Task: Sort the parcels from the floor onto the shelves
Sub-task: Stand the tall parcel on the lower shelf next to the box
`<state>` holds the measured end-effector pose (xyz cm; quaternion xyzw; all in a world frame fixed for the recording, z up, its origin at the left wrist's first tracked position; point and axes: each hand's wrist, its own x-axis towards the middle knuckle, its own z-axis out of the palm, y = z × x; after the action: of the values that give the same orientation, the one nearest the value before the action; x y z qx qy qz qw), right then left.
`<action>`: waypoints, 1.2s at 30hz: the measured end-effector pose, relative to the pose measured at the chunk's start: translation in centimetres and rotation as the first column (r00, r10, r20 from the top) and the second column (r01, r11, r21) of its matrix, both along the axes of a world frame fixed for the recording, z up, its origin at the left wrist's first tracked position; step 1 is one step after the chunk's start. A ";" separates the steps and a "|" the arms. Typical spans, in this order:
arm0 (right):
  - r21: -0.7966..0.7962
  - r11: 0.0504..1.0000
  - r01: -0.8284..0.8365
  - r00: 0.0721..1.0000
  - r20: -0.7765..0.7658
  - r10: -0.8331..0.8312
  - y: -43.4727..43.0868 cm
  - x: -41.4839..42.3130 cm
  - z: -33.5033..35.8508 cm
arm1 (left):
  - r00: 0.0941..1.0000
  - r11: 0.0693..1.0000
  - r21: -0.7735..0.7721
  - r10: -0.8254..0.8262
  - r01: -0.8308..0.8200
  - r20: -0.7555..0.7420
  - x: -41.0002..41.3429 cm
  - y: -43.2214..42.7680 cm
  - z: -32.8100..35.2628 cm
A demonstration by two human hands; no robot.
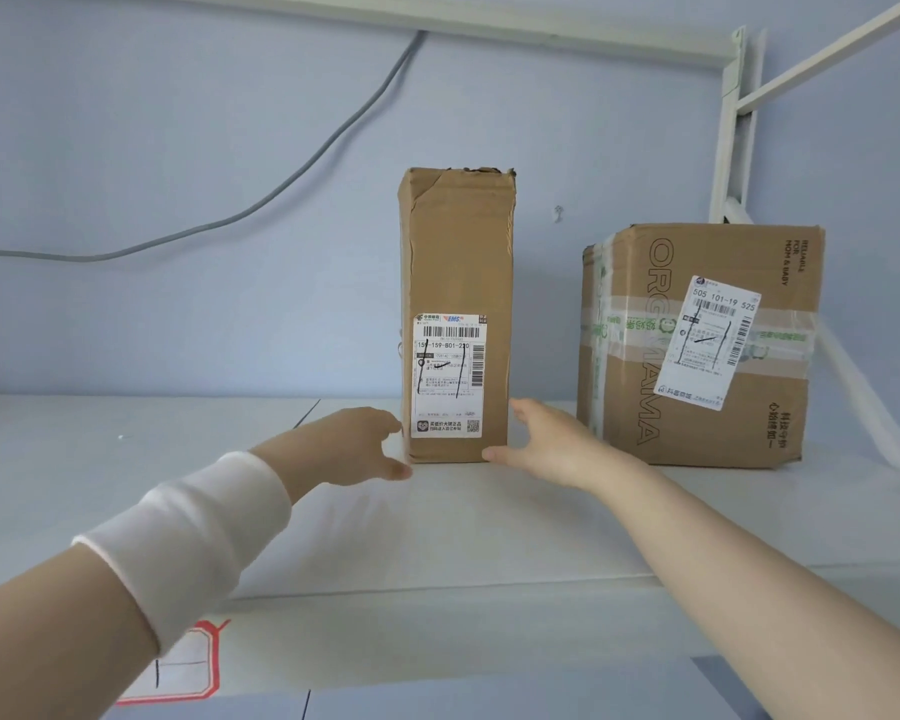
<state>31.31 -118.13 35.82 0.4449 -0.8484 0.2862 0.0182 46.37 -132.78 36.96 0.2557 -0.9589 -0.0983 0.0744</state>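
Both hands are up at the shelf [126, 459], and the tall EMS parcel [458, 252] stands dead ahead between them. It is upright on its small end with its long axis vertical and its shipping label [449, 374] facing the person. The left hand [349, 444] sits just beside the bottom left edge with its fingers spread loosely. The right hand [541, 441] mirrors it at the bottom right corner, thumb reaching across the front. Neither hand wraps the box, and I cannot tell whether the fingertips actually touch the cardboard. Both are about equally near, low on a tall load, so any nudge there could tip it. The wider taped parcel [707, 356] stands apart to the right.
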 end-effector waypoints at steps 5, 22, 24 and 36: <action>0.029 0.998 0.050 0.989 -0.143 -0.045 2.4 3.2 -0.5 | 0.996 0.998 0.022 -0.061 0.062 -0.069 2.2 2.9 -0.1; -0.019 0.988 0.150 0.957 -0.248 -0.150 23.1 13.0 -5.2 | 0.964 0.976 -0.097 -0.208 0.194 -0.164 8.2 23.8 -4.3; 0.013 0.985 0.173 0.953 -0.256 -0.164 25.4 13.6 -5.8 | 0.960 0.967 -0.112 -0.242 0.228 -0.138 8.3 25.8 -5.0; 0.209 0.868 0.451 0.891 -0.161 -0.424 38.9 15.5 -15.1 | 0.843 0.843 -0.010 -0.537 0.537 0.026 3.3 37.0 -14.2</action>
<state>46.78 -79.22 20.76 0.2547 -0.9532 0.1448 0.0750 49.69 -95.82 22.77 -0.0223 -0.9937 -0.1042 0.0352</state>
